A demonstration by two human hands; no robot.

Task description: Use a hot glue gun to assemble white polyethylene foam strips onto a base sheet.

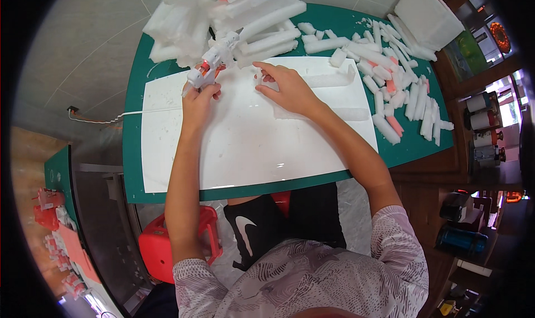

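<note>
My left hand (198, 99) is closed around a white corded tool with orange-red parts (220, 53), held over the far left of a white sheet (234, 165). My right hand (287, 88) is to its right, thumb and forefinger curled around a small piece of white foam (258, 79) that is partly hidden by the fingers. On the sheet, a thin white foam strip (333, 80) lies beyond my right hand, its right end turned up. Another strip (350, 114) lies nearer, partly under my right forearm.
White foam sticks (267, 17) are heaped at the far edge of the green table (134, 151). Loose white and pink foam pieces (390, 76) cover its right side. A white cord (150, 112) runs in from the left. A red stool (153, 251) stands below, left.
</note>
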